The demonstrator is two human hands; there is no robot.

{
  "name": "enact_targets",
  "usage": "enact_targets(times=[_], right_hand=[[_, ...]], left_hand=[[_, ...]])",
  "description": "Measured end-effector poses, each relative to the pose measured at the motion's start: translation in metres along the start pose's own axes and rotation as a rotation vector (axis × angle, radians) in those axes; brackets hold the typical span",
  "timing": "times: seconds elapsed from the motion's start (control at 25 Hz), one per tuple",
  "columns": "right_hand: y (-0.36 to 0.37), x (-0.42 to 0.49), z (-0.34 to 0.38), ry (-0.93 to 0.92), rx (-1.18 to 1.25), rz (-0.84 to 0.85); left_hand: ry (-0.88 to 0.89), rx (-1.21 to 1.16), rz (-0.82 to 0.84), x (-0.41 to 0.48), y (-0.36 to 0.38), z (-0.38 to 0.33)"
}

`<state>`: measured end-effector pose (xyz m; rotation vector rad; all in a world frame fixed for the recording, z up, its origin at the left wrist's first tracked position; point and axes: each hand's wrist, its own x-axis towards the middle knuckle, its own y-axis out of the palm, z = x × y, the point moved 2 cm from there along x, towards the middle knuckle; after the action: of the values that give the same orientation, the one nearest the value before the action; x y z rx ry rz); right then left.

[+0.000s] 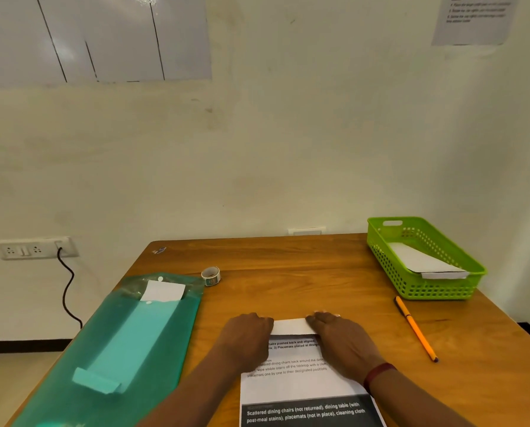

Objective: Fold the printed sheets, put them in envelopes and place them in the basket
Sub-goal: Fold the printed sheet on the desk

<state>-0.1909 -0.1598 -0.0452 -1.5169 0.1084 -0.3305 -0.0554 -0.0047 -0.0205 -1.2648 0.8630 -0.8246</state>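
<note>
Left hand (pixel 247 331) and right hand (pixel 341 338), fingers curled, are gripping the white printed paper sheet (pixel 300 385) mid-first-fold. One white envelope (pixel 423 261) is already lying in the green plastic lattice basket (pixel 436 291) beyond the right hand. Enveloping is still pending.

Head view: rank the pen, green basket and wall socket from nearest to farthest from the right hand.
1. Pen, just right of the right hand holding the sheet.
2. Basket, back right corner.
3. Wall socket, far left.

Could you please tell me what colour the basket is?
Bright green basket, clearest in the head view.
</note>
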Motion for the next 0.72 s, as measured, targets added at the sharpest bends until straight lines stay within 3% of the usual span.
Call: enact_targets(times=[0.4,0.72], right_hand=[[0.009,-0.003,0.009,0.002,0.033,0.149],[0.024,0.010,0.039,-0.076,0.015,0.147]], left_hand=[[-0.060,-0.119,-0.027,-0.011,0.032,-0.009],[-0.099,-0.142,-0.123,-0.003,0.049,-0.015]])
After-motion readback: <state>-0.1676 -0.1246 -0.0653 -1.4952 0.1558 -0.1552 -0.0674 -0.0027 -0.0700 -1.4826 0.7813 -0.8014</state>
